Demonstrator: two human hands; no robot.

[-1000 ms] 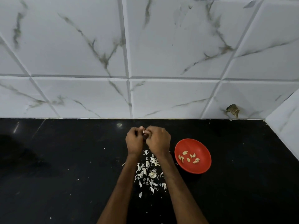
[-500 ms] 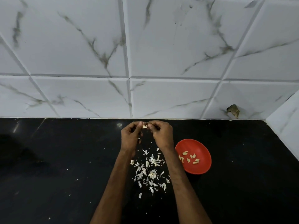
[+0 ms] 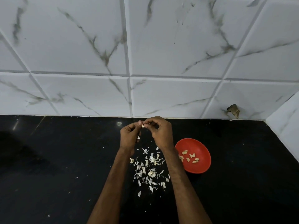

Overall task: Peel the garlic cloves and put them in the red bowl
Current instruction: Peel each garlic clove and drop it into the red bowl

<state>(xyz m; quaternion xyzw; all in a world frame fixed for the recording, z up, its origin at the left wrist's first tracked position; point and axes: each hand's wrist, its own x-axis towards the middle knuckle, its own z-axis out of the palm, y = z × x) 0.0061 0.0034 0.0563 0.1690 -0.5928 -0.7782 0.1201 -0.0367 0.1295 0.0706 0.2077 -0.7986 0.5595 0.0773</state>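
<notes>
Over a black counter [image 3: 64, 159], the left grip [image 3: 129, 138] and right grip [image 3: 161, 135] are both pinching one clove [image 3: 143, 126]; peels [image 3: 148, 170] are lying below them, and the bowl [image 3: 199, 166] is sitting lower right of the right grip.

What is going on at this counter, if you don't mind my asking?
A person is peeling garlic over a black countertop. The left hand and right hand together pinch a garlic clove at their fingertips, close to the tiled wall. Loose skins lie scattered on the counter between the forearms. To the right, the red bowl already holds several peeled cloves.
</notes>
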